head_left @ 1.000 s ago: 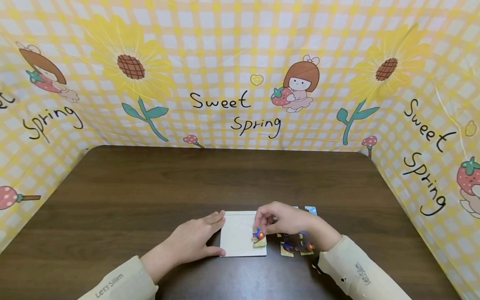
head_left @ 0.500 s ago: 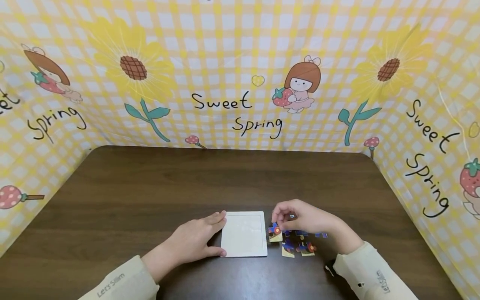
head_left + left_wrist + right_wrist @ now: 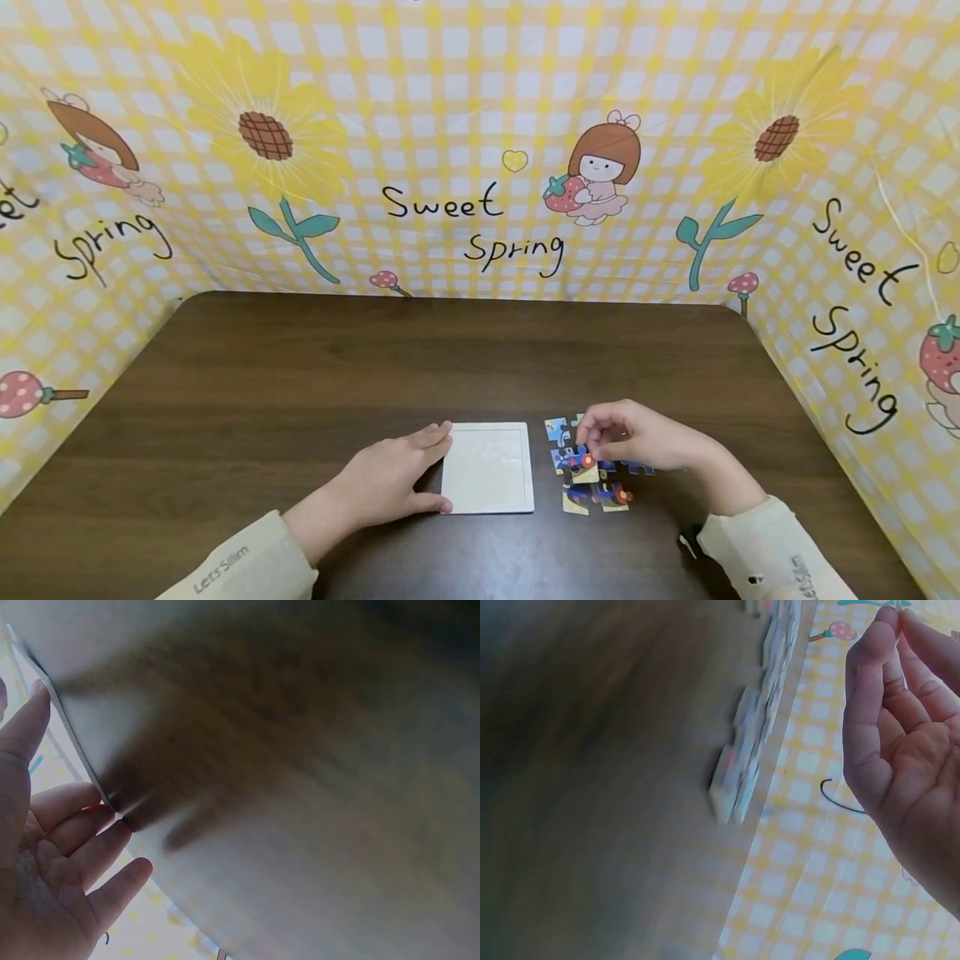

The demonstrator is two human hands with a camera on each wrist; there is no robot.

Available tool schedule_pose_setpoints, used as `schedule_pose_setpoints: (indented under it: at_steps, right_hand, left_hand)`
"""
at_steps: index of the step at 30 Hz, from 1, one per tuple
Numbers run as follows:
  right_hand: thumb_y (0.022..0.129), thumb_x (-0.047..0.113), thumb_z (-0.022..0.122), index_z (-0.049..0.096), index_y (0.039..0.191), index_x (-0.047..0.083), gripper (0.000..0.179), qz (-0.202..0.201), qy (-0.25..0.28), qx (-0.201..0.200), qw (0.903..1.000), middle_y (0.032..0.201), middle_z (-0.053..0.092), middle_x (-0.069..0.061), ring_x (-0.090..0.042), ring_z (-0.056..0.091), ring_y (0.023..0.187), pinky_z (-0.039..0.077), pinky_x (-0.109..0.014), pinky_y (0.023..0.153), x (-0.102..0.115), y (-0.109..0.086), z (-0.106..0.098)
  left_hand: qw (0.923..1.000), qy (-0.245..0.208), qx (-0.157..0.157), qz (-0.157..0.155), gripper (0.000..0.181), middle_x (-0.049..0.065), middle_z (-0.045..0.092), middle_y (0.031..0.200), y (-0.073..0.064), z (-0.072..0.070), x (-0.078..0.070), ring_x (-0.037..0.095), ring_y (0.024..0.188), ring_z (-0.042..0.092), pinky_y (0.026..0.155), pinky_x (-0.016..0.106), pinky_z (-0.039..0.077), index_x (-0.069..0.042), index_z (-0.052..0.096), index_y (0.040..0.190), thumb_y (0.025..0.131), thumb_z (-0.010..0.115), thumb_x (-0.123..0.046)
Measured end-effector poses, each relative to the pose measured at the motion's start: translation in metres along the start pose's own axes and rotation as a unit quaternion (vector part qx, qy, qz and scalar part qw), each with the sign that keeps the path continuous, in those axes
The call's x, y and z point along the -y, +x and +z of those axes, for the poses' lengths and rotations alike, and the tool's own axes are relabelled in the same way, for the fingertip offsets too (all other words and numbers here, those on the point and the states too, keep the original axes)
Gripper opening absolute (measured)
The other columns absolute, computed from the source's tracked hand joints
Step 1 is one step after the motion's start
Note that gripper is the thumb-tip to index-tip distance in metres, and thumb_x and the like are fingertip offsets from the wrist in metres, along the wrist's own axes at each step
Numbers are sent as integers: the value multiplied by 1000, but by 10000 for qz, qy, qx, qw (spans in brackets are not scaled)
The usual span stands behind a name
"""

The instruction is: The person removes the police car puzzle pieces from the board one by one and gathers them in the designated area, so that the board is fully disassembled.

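Note:
A square white puzzle board (image 3: 486, 471) with a thin line inside its border lies flat on the table. My left hand (image 3: 384, 477) touches its left edge, the fingers at the far corner and the thumb at the near one. The left wrist view shows those fingers (image 3: 97, 855) fairly straight against the edge. My right hand (image 3: 648, 437) pinches a puzzle piece (image 3: 585, 468) with a red-and-yellow round shape between thumb and forefinger. It is over other puzzle pieces (image 3: 615, 497), partly covering them. In the right wrist view, the held piece is seen only edge-on at the fingertips.
Several colourful puzzle pieces (image 3: 556, 430) lie right of the board, some hidden behind the right hand. The brown wooden table (image 3: 360, 358) ends at a yellow checked cloth (image 3: 450, 100) at the back and both sides. A small black object (image 3: 690, 542) shows by the right sleeve.
My right hand has carried the puzzle piece from over the board's right side rightward to above the loose pieces. My left hand has stayed at the board's left edge.

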State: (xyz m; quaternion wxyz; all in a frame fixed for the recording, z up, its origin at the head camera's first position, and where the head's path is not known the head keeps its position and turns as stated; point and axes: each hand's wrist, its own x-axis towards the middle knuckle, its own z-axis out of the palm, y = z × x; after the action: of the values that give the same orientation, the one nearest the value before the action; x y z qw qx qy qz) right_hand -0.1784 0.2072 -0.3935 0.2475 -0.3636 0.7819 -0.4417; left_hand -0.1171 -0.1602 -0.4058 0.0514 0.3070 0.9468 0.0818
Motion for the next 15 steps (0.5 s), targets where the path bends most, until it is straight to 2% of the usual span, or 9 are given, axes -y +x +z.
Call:
schedule_pose_setpoints:
  at_steps: [9, 15]
  right_hand:
    - [94, 0, 61, 62, 104, -3, 10, -111, 291, 102, 9995, 86, 60, -20, -12, 57, 79, 52, -25, 70, -7, -22, -6]
    - [95, 0, 61, 62, 104, -2, 10, -23, 324, 94, 9994, 86, 59, -22, -11, 58, 78, 51, -25, 68, -9, -39, -13]
  left_hand:
    - [10000, -83, 21, -14, 78, 14, 49, 152, 0, 0, 1, 28, 134, 54, 91, 48, 55, -3, 54, 141, 84, 73, -53]
    - [10000, -74, -15, 21, 79, 14, 49, 151, -1, 1, 2, 28, 134, 54, 91, 48, 55, -3, 55, 141, 83, 72, -54]
